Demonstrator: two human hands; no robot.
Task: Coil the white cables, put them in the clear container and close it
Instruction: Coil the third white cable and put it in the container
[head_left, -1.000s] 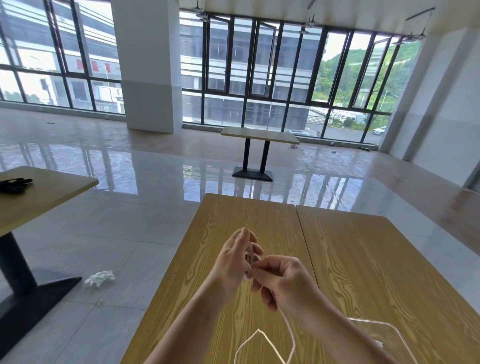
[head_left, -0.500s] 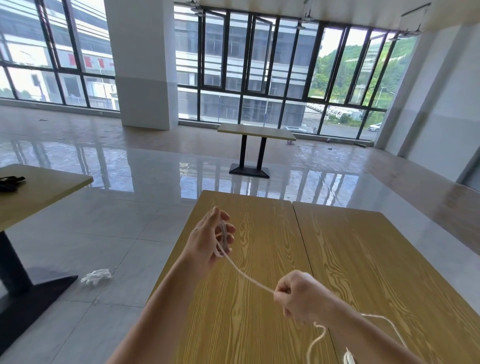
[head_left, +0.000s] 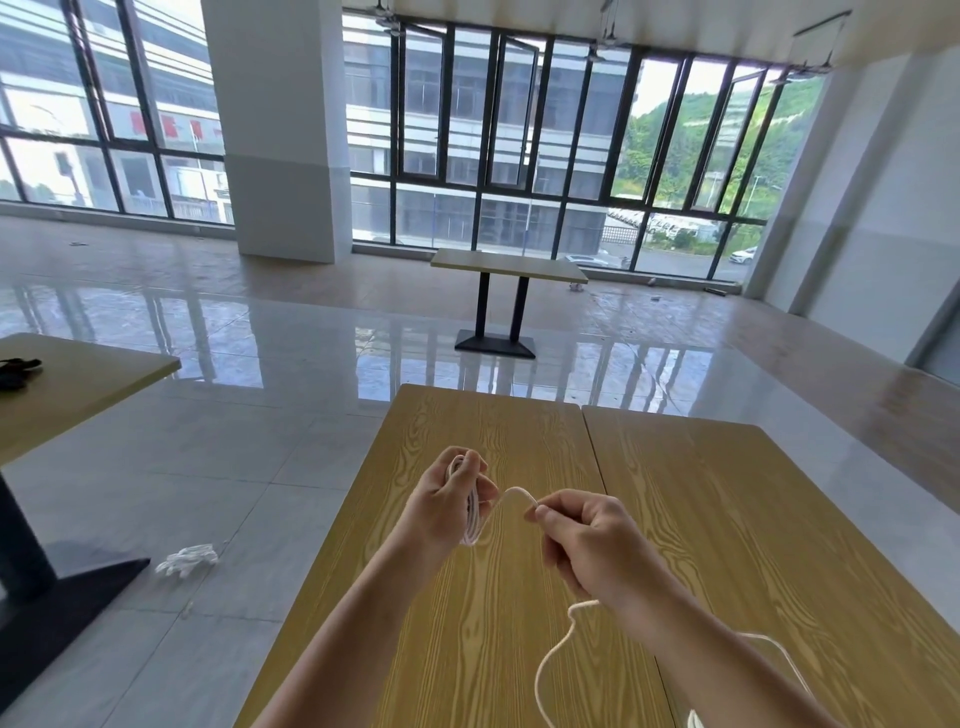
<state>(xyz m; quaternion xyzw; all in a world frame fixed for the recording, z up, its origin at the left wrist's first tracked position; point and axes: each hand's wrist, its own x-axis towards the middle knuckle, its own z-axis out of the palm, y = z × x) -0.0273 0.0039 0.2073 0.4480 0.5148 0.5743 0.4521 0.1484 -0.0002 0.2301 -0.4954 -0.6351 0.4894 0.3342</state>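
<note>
Left grip round coiled white cable, right grip apparently pinching its strand.

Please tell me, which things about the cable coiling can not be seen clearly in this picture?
- Head view: the clear container is not in view, so whether it is open cannot be told.
- The white cable runs off the bottom edge; its remaining length is cut off.
- The coil in the left hand is partly covered by the fingers; its loops cannot be counted.
- The right hand pinches the cable; its fingers and wrist hide a stretch of it.
</note>
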